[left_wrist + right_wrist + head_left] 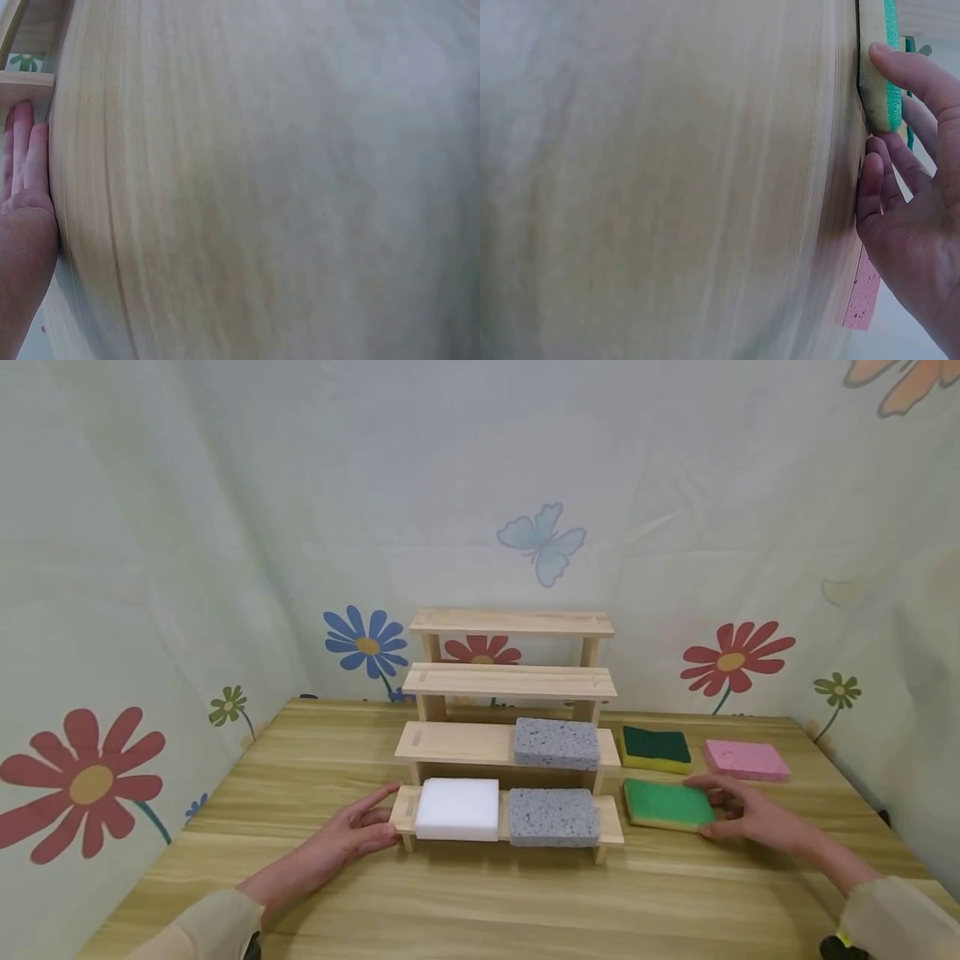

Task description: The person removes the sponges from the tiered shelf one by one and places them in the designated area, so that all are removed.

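My right hand (765, 817) pinches the right end of a green-and-yellow sponge (667, 803) on the table, thumb on its near edge. The right wrist view shows the thumb against the sponge's (877, 90) yellow side, with the lower fingers curled beneath. My left hand (348, 837) touches the left end of a wooden step rack (502, 681), its fingers fairly straight in the left wrist view. On the rack's lowest step sit a white sponge block (457, 810) and a grey speckled block (553, 817). Another grey speckled block (557, 743) lies on the step above, at the right.
Behind the held sponge lies a dark green-and-yellow sponge (656, 749), and right of that a pink sponge (746, 760). The rack's two upper steps hold nothing. A flower-printed curtain (465, 460) hangs behind the wooden table (480, 910).
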The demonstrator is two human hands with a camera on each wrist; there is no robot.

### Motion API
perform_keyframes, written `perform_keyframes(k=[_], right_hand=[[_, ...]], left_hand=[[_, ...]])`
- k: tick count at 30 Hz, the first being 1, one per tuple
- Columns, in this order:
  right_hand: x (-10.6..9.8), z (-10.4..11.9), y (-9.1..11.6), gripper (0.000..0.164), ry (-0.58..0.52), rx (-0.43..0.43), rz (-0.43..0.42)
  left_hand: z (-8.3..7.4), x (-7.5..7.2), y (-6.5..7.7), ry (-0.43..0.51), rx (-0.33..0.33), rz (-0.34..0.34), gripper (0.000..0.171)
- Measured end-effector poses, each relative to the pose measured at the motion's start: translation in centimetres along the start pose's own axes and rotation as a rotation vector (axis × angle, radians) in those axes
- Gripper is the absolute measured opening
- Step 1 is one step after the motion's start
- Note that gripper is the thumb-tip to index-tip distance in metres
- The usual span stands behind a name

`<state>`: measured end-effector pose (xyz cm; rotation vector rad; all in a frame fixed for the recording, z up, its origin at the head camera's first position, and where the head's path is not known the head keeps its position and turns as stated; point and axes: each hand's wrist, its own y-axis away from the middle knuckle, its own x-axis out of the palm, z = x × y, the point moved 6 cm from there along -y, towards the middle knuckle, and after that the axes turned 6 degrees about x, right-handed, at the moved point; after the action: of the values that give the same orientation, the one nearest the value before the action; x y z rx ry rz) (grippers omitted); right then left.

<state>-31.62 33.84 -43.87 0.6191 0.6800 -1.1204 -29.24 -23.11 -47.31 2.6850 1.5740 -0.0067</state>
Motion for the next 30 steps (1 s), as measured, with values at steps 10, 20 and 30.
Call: perform_keyframes(k=[10, 20, 30], right_hand=[[-0.35, -0.25, 0.12, 0.065, 0.003, -0.022, -0.035], [-0.43, -0.34, 0.11, 0.066, 0.003, -0.012, -0.021], [-0.16, -0.41, 0.03, 0.067, -0.004, -0.01, -0.016]], left_hand=[[-0.18, 0.14, -0.05, -0.009, -0.018, -0.015, 0.078], [-0.38, 0.2, -0.1, -0.003, -0.009, -0.013, 0.078], [-0.41, 0.19, 0.21, 0.002, -0.002, -0.013, 0.079]])
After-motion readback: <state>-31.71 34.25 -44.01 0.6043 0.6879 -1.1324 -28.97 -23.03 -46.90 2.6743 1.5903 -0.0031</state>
